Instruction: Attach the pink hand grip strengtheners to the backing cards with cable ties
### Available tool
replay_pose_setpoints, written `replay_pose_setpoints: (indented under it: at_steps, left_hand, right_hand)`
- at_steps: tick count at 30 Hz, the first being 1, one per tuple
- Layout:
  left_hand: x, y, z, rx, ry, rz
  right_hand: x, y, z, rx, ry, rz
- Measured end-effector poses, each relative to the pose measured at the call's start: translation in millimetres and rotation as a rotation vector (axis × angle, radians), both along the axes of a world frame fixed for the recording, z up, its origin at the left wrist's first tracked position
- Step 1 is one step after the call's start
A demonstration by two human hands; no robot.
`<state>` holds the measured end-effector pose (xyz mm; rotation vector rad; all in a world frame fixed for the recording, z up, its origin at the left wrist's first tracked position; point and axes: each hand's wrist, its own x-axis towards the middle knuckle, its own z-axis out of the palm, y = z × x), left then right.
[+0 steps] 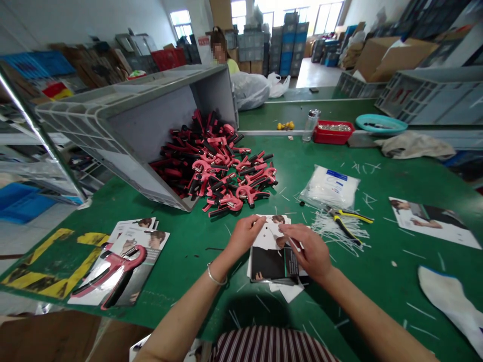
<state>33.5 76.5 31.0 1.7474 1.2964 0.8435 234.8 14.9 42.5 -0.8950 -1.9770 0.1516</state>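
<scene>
Both hands rest on a small stack of printed cards (272, 261) lying on the green table (196, 251) in front of me. My left hand (245, 235) pinches the top card's upper left edge. My right hand (307, 250) is closed around a thin white cable tie and touches the card's upper right. Just beyond the cards lies a pile of pink and black hand grippers (226, 171) spilling from a tipped grey crate (139, 125). At the left, one pink gripper (113, 269) lies fastened on a card atop other cards.
A bag of white cable ties (331, 187), loose ties and yellow-handled cutters (349, 221) lie right of my hands. More cards (430, 221), a white cloth (449, 296), a red tray (334, 131), a bottle (311, 125) and a teal dish (381, 123) are around. A person sits behind the crate.
</scene>
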Motion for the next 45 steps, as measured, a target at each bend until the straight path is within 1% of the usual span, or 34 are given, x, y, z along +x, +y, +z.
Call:
replay_pose_setpoints:
  at_steps: [3,7,10,13,17,20,23,24,26,28,29,30,32,33,35,38,41,43,45]
  left_hand:
    - [-0.3,-1.4,3.7,0.012,0.028,0.008]
    - [-2.2,-1.7,7.6,0.027,0.066,0.013]
    - [-2.9,-0.1,8.0,0.035,0.064,0.004]
    - [-3.6,1.8,6.8,0.046,0.059,0.002]
    - [-5.3,2.8,5.1,0.048,0.056,0.008]
    - [-6.0,2.1,5.7,0.041,0.057,0.011]
    - [-5.3,0.3,8.2,0.041,0.066,0.006]
    - [-4.5,-0.3,9.4,0.047,0.070,0.002]
    - [-2.1,-0.6,12.0,0.073,0.075,-0.010]
    - [1.6,0.7,14.9,0.103,0.090,-0.026]
    - [3.6,2.2,16.2,0.115,0.106,-0.035]
    - [5.4,3.9,17.2,0.126,0.127,-0.042]
    - [7.2,7.8,17.7,0.126,0.154,-0.056]
    - [6.6,9.2,16.8,0.107,0.137,-0.062]
    - [1.9,9.7,12.3,0.022,0.026,-0.057]
    - [-9.5,2.0,0.0,-0.138,-0.178,-0.046]
    - [-17.1,-12.3,-13.7,-0.263,-0.278,-0.098]
    - [-19.7,-21.7,-19.6,-0.271,-0.282,-0.114]
    - [-23.7,-29.9,-21.7,-0.180,-0.199,-0.116]
  right_hand:
    - [-3.5,3.4,-0.1,0.015,-0.051,0.050]
    - [-3.5,3.2,4.4,0.011,-0.054,0.049]
    - [-1.9,0.0,5.2,0.011,-0.093,0.085]
    - [-0.6,-5.6,1.0,0.017,-0.157,0.145]
    - [1.9,-15.2,-8.0,0.043,-0.208,0.167]
    - [3.8,-20.4,-12.1,0.042,-0.218,0.175]
    - [3.7,-18.5,-11.2,-0.007,-0.179,0.199]
    - [3.2,-15.1,-9.6,-0.034,-0.146,0.195]
    - [1.9,-3.2,-5.7,-0.105,-0.046,0.127]
    - [1.1,14.0,-2.2,-0.204,0.045,0.036]
    - [1.2,23.4,-1.2,-0.271,0.072,0.023]
    - [1.5,32.3,-0.9,-0.358,0.086,0.046]
    - [3.3,47.0,-2.5,-0.578,0.103,0.146]
    - [4.7,52.1,-4.2,-0.684,0.124,0.183]
    - [8.1,57.6,-8.4,-0.833,0.196,0.188]
    - [12.8,58.1,-14.9,-0.911,0.278,0.147]
    - [13.2,56.1,-21.0,-0.963,0.312,0.160]
    - [11.0,55.3,-24.4,-0.997,0.343,0.174]
    - [8.5,55.0,-26.6,-1.019,0.364,0.195]
